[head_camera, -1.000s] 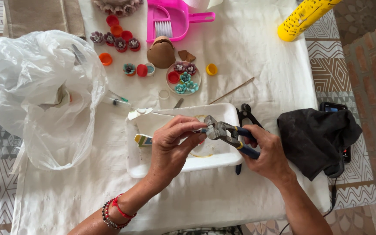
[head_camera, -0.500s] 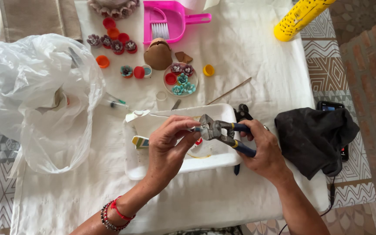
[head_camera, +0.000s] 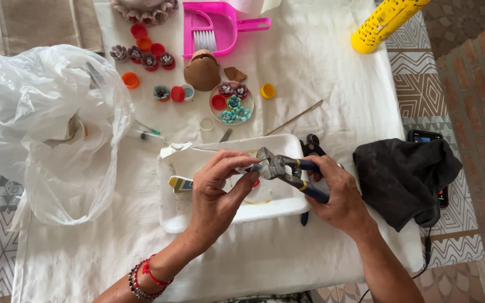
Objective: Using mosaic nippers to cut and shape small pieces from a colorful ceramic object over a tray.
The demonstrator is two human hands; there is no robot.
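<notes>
Clamped round the blue handles of the end-cutting pliers (head_camera: 287,168): right hand (head_camera: 341,196), fingers curled shut, steel head pointing left. Pinched together at that head: fingertips of the left hand (head_camera: 220,185), closed on a small piece (head_camera: 255,168), reddish with a hint of teal, too small to name further. Both held just above the white tray (head_camera: 197,216), near its back right corner.

Against a second ago, hardly any change: same pinch, same squeeze, same spot over the tray, only a slight drift in the view. By the look of it, still mid-nip, with nothing let go or set down.

Under the right hand, half hidden, a second black-handled tool (head_camera: 311,147) at the tray's right edge. Toward the right edge of the table, a black cloth (head_camera: 402,177) heaped over a phone (head_camera: 422,136). At the left edge, a crumpled clear plastic bag (head_camera: 51,129). Along the back: pink dustpan with brush (head_camera: 214,28), yellow perforated cylinder (head_camera: 385,22), brown head-shaped figure (head_camera: 202,70), loose bottle caps and a small plate of tiny flowers (head_camera: 231,104); nearer the tray, a thin wooden stick (head_camera: 293,118). White cloth over the whole table; patterned tiles and brick paving beyond.
</notes>
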